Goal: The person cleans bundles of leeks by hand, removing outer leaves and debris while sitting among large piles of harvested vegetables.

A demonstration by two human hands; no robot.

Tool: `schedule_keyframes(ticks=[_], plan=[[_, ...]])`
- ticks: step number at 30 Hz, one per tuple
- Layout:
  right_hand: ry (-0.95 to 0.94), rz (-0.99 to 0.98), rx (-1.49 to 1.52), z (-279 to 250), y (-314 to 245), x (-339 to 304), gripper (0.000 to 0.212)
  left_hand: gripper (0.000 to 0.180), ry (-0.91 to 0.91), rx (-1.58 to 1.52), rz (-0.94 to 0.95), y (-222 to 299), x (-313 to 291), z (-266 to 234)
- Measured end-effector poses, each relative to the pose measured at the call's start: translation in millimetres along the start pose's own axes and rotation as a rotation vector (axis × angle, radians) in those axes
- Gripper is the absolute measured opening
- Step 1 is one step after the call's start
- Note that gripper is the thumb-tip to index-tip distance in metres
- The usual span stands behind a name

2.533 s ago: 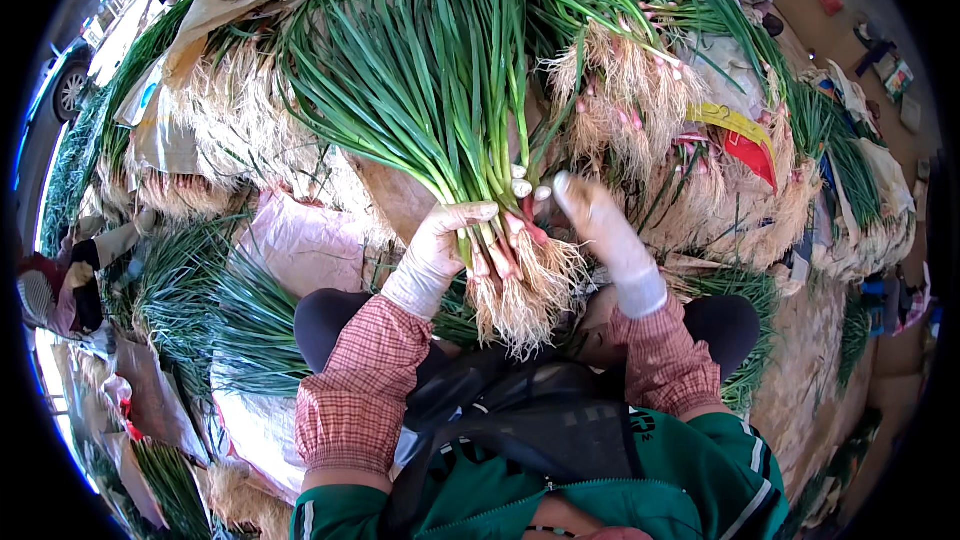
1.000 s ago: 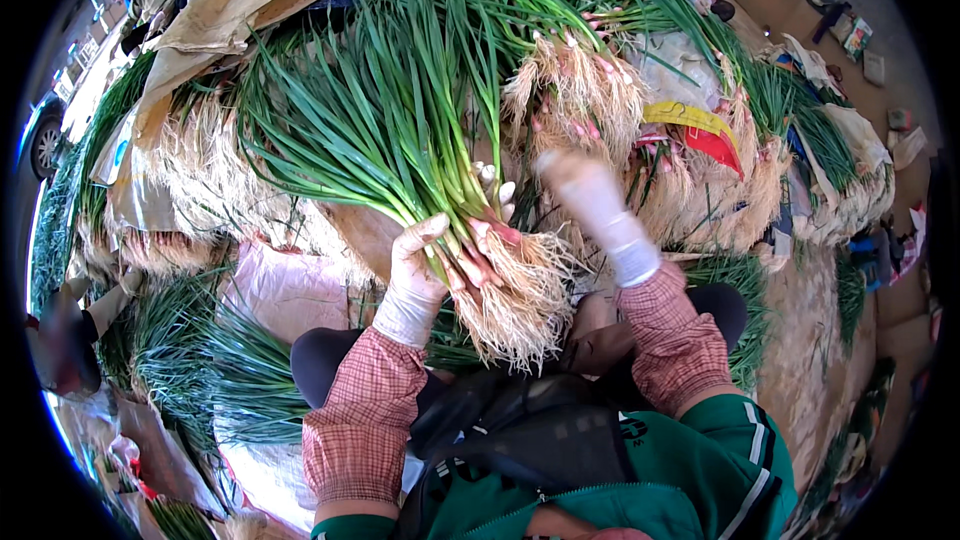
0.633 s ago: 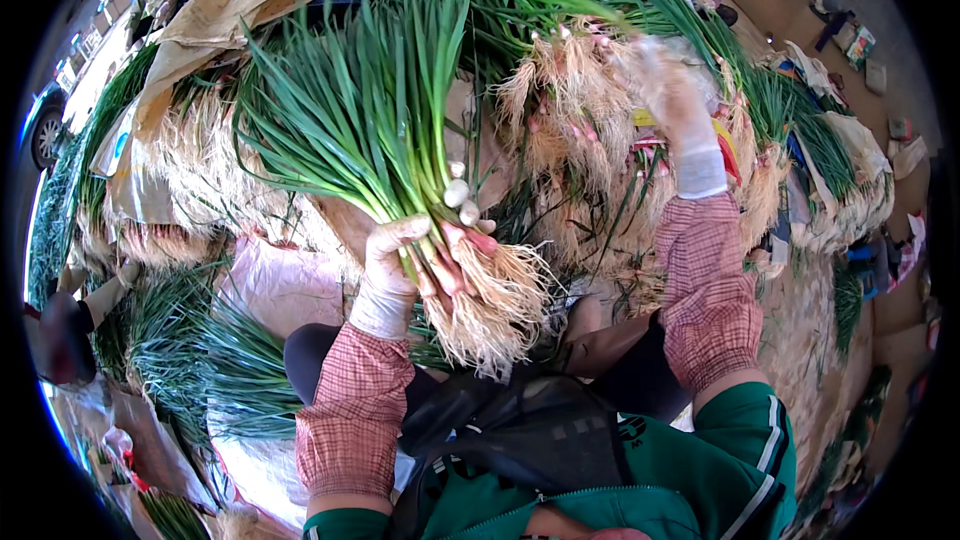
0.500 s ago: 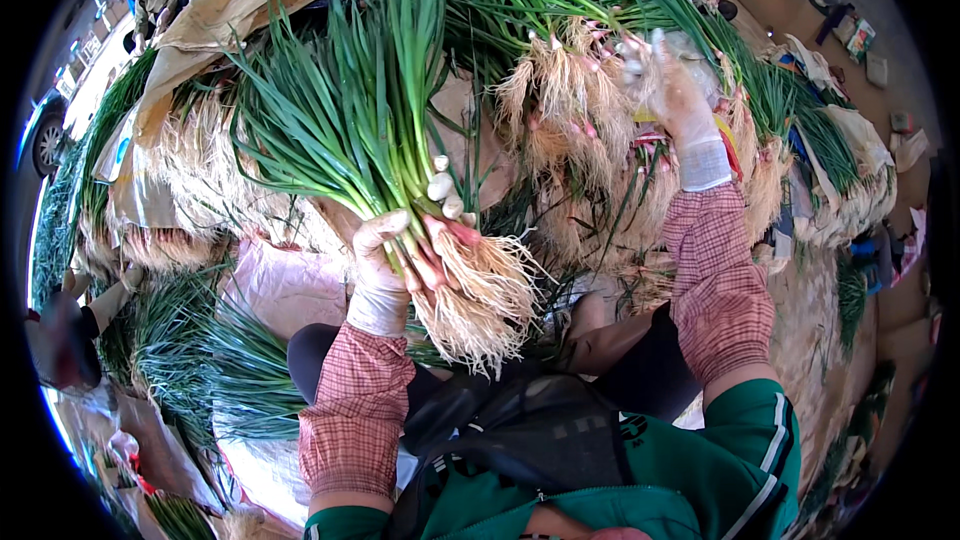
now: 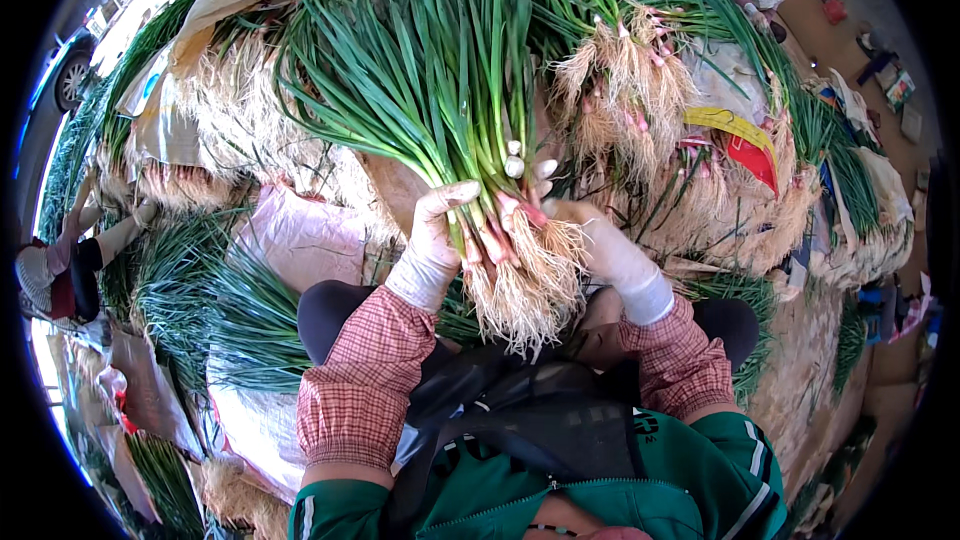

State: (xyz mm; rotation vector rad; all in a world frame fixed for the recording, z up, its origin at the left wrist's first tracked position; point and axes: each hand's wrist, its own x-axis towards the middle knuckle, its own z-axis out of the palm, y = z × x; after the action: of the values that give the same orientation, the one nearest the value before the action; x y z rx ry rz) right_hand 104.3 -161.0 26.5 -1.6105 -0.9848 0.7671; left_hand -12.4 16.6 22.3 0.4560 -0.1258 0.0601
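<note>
A thick bunch of green garlic (image 5: pixel 450 90) is held up before me, its long flat leaves pointing away and its pinkish stem bases and pale roots (image 5: pixel 530 280) hanging towards my lap. My left hand (image 5: pixel 433 230), in a whitish glove, is closed round the stems from the left, with fingertips showing on the far side. From the right, my gloved right hand (image 5: pixel 600 245) grips the bunch at the stem bases, its thumb against the top of the roots. Its other fingers are mostly hidden behind the roots.
Another heap of green garlic (image 5: pixel 630 100) lies ahead on the right, beside a yellow-and-red strip (image 5: pixel 745 145). Rooty piles (image 5: pixel 250 115) stand ahead left. A pale pink sack (image 5: pixel 300 240) and loose leaves (image 5: pixel 250 330) lie at left. A co-worker (image 5: pixel 65 275) sits at far left.
My right hand has come back from the heap ahead on the right to the held bunch. The bunch and my left hand have shifted rightward in view.
</note>
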Motion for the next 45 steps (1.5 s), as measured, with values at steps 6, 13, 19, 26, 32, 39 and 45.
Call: schedule_keyframes(ticks=[6,13,19,26,32,39,45], plan=[[0.058,0.097,0.432,11.6,-18.4,62.3,0.047,0.069,0.089,-0.019,0.091,-1.7,-9.0,-1.6],[0.472,0.142,0.967,40.1,17.6,59.0,0.023,0.06,0.052,-0.034,0.001,-5.0,-9.9,-5.1],[0.558,0.176,0.711,40.2,-1.1,68.1,0.019,0.058,-0.002,0.005,0.003,-10.4,-8.4,-4.0],[0.672,0.15,0.84,-7.4,47.3,75.3,0.025,0.057,0.064,0.056,0.11,-7.4,-11.0,28.3],[0.407,0.048,0.8,31.0,17.1,72.6,0.026,0.053,0.027,0.196,0.086,-9.6,-3.1,2.6],[0.426,0.283,0.982,33.7,-17.1,57.8,0.025,0.055,0.038,0.216,0.085,-10.2,-2.6,-1.8],[0.387,0.131,0.826,29.4,11.9,63.7,0.025,0.057,0.054,0.26,0.09,-11.8,-2.4,-8.4]])
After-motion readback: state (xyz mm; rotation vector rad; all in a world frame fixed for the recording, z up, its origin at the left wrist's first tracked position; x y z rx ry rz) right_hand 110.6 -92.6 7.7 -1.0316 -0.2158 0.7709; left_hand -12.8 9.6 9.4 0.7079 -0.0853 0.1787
